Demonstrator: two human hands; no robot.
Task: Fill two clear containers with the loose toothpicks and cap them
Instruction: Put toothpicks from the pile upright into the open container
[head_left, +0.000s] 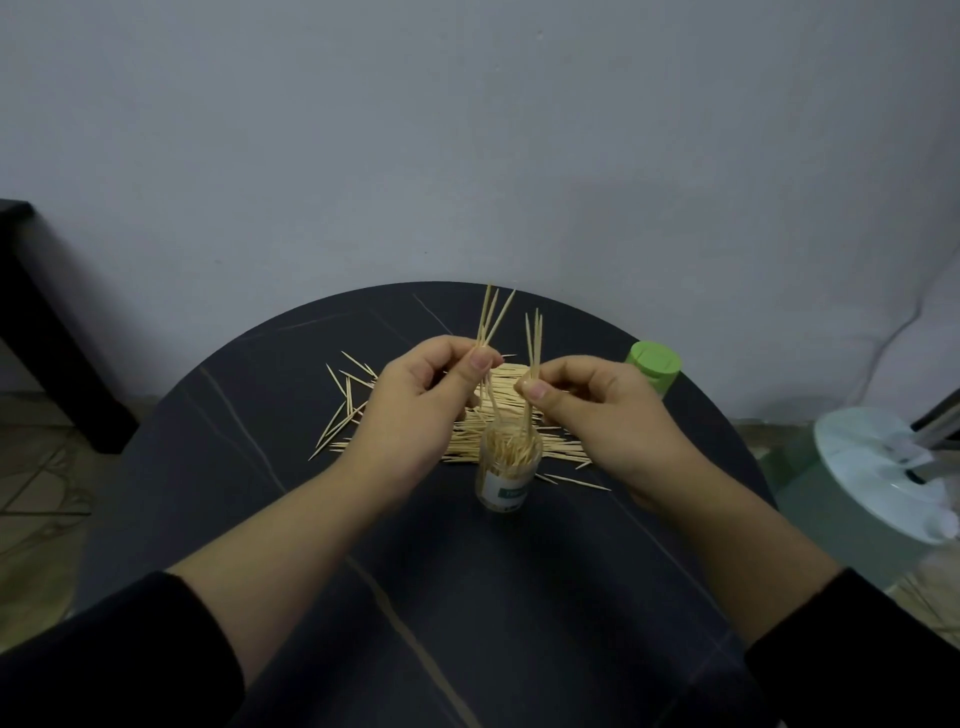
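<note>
A clear container (508, 475) stands upright and uncapped in the middle of the round dark table (291, 519), partly full of toothpicks. My left hand (415, 410) pinches a small bunch of toothpicks (492, 317) just above its mouth. My right hand (597, 415) pinches another small bunch (534, 338) beside the first. A pile of loose toothpicks (353, 410) lies on the table behind the container, partly hidden by both hands. A second container with a green cap (655, 365) stands at the table's far right.
A grey wall rises right behind the table. Dark furniture (47, 332) stands at the left. A round white fan base (883, 467) with a cable sits on the floor at the right.
</note>
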